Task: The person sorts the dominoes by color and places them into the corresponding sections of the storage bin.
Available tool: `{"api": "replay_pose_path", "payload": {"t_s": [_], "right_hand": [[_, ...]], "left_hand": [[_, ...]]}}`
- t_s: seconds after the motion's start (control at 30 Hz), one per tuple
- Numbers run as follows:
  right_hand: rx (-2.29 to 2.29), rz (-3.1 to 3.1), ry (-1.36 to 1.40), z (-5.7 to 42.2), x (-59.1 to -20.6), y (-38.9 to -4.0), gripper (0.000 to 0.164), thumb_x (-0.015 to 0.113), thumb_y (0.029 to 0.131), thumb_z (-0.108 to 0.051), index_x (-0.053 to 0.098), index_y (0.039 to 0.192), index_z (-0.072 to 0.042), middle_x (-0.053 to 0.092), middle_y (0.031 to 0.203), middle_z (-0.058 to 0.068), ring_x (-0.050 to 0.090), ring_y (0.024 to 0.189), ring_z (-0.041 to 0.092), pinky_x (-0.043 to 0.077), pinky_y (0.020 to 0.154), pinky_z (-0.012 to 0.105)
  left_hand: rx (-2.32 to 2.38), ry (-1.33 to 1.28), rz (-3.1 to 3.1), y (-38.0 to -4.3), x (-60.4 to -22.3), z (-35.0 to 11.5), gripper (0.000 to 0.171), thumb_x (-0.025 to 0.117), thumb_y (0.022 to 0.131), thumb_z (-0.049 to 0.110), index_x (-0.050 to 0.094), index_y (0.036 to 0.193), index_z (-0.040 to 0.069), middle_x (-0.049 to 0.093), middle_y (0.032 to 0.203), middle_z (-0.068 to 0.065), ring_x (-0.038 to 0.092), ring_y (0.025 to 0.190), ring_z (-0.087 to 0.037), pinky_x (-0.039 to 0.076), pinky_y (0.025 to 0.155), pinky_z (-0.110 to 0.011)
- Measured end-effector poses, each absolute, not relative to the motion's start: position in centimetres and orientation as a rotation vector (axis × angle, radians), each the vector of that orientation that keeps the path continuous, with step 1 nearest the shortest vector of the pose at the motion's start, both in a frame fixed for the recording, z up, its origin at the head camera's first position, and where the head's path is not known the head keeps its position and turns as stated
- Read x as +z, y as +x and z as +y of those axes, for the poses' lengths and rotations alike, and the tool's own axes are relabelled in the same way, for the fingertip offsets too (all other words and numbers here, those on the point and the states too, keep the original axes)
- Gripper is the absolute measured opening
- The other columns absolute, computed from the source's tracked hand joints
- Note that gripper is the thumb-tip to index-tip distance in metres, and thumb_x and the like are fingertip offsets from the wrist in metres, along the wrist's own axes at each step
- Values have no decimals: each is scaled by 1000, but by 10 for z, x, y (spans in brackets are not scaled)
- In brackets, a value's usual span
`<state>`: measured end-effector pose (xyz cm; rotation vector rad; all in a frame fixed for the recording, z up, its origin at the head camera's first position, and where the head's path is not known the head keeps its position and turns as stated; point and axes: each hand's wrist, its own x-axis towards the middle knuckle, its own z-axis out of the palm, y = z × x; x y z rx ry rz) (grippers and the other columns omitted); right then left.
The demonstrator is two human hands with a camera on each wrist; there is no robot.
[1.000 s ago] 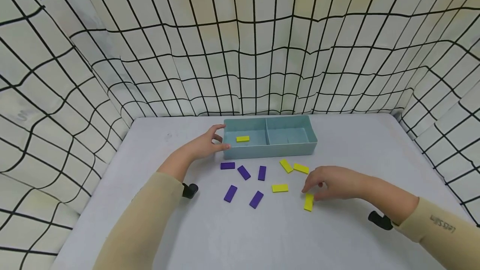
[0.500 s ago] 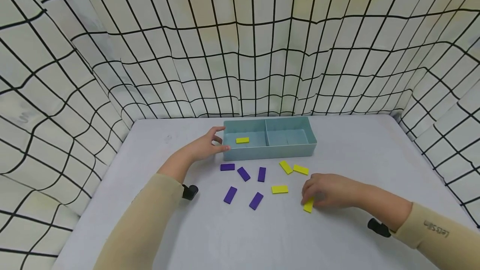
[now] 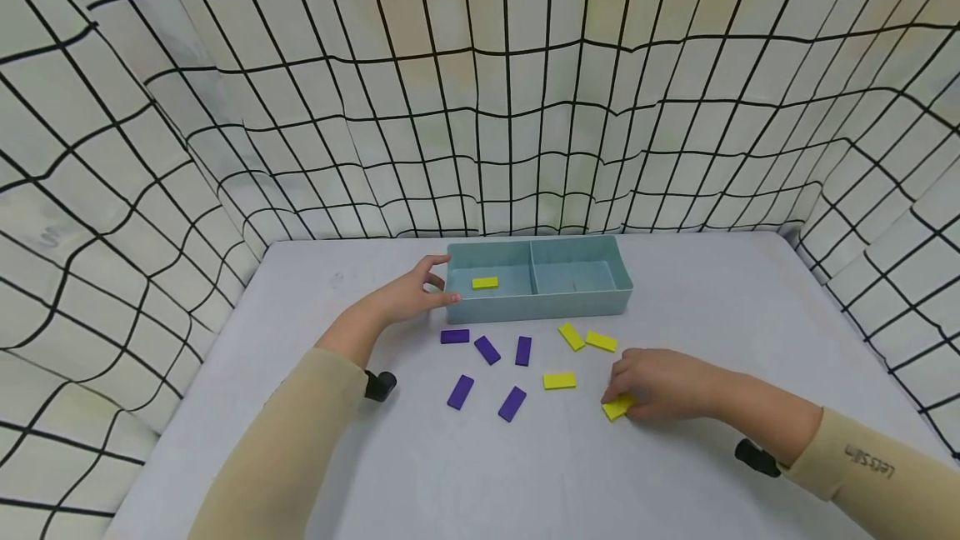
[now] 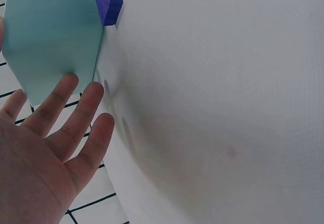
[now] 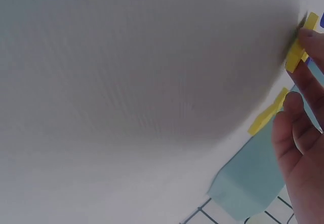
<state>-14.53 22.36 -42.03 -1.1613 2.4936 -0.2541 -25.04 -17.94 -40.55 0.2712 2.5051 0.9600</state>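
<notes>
The light-blue two-compartment box (image 3: 540,307) stands near the table's back edge; a yellow block (image 3: 485,282) lies in its left compartment. My left hand (image 3: 411,292) holds the box's left end between thumb and index finger, the other fingers (image 4: 83,115) spread beside the end wall. On the table at right, my right hand (image 3: 660,384) pinches a yellow block (image 3: 617,408) between thumb and fingers; in the right wrist view that block (image 5: 299,46) looks tilted on edge. Three more yellow blocks lie around it, one of them a flat block (image 3: 559,381) left of the hand.
Several purple blocks, among them a slanted block (image 3: 512,404), lie in front of the box's left half. Two yellow blocks, including the left one (image 3: 572,337), lie just in front of the box's right end. A white wall with black netting (image 3: 510,107) encloses the white table (image 3: 450,482).
My right hand has come down slightly toward me and its fingers have closed on the yellow block, which has turned and tilted. The left hand and the box stay in place.
</notes>
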Motion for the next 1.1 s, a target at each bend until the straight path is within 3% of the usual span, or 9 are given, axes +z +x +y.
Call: {"api": "replay_pose_path", "payload": {"t_s": [0.27,0.83,1.1], "right_hand": [[-271,2579,-1150,224,-406,-151,33,78,84,-20,74,115,-33,60,100,-25,55,97,5,54,88,32],[-372,2701,-1225,210,-376,-185,34,78,86,-18,74,118,-27,64,99,-16,60,93,13,56,78,30],[-363,2727,-1199,190,-362,-208,32,75,89,-21,73,119,-30,63,101,-13,59,91,14,53,75,27]], "left_hand": [[954,272,2508,-250,-406,-180,86,65,93,49,11,158,29,42,149,-15,42,136,-38,31,111,-60],[971,266,2522,-249,-409,-180,86,65,93,48,11,158,31,43,149,-15,43,135,-37,33,110,-61],[985,254,2527,-247,-410,-180,86,66,93,48,11,158,33,43,149,-14,43,136,-36,33,110,-61]]}}
